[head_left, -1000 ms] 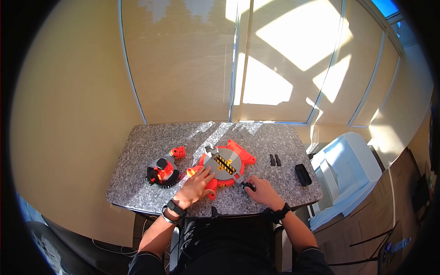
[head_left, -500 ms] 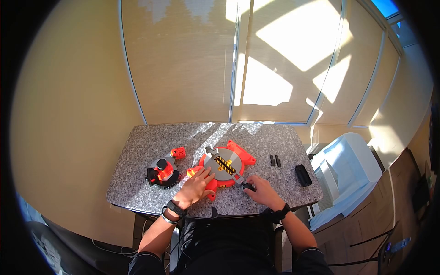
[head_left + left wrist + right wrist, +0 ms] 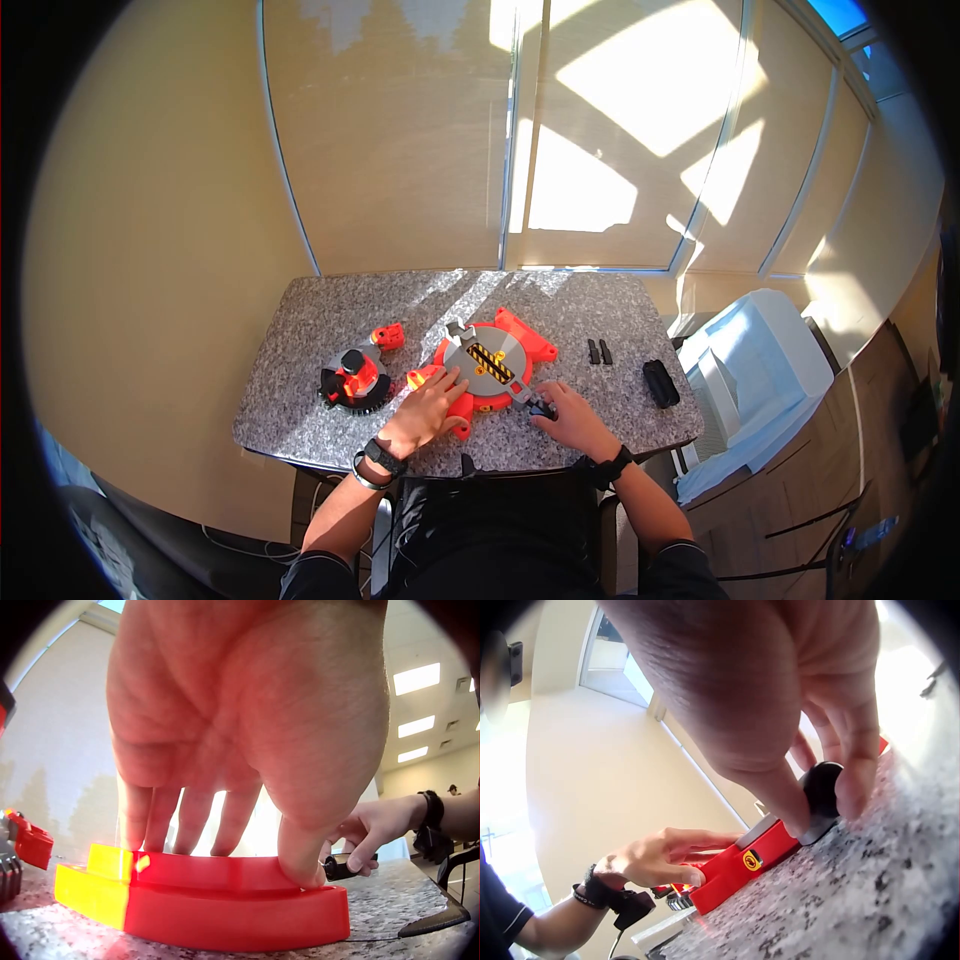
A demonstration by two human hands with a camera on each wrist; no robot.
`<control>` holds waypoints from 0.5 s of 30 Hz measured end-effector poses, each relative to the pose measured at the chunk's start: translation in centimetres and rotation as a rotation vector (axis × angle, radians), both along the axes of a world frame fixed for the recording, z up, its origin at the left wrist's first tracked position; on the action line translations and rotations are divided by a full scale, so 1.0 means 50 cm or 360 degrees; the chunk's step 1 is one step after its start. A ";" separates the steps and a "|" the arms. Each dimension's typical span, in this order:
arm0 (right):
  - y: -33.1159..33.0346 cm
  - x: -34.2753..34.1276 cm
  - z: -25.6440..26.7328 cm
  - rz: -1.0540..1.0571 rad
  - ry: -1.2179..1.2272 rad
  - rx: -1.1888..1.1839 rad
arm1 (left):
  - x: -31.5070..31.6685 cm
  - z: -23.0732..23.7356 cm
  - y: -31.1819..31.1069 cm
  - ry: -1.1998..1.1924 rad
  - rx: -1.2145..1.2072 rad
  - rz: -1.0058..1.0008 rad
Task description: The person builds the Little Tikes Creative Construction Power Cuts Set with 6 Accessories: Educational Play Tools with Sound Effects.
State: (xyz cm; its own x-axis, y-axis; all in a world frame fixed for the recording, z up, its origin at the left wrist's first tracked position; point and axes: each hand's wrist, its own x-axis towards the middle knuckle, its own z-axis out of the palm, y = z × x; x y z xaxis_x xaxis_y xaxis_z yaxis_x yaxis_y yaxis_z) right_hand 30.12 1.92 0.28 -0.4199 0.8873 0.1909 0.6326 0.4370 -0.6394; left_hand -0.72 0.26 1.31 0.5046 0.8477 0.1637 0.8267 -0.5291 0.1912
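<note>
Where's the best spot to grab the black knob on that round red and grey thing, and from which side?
Probably pinched by its opposite sides, coming from the person's right: the black knob is small and rounded, and sticks out past the near right edge of the round red and grey thing. The right hand pinches it that way.

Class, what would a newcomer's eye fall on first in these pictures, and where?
Probably the red and grey round piece at the middle of the table, with its black-and-yellow striped band. The left hand rests on the piece's near left side; the right hand pinches a black handle at its near right edge. Behind the table, bright patches of sunlight mark the pale panels.
</note>
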 end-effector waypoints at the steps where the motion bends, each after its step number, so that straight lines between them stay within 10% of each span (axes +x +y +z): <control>1: 0.002 0.001 -0.003 0.0000 0.0000 0.0000 | 0.000 0.001 0.000 0.0002 -0.0006 0.0005; 15: 0.003 0.001 -0.013 0.0036 -0.0006 0.0065 | -0.003 -0.008 0.004 0.0003 0.0029 -0.0009</control>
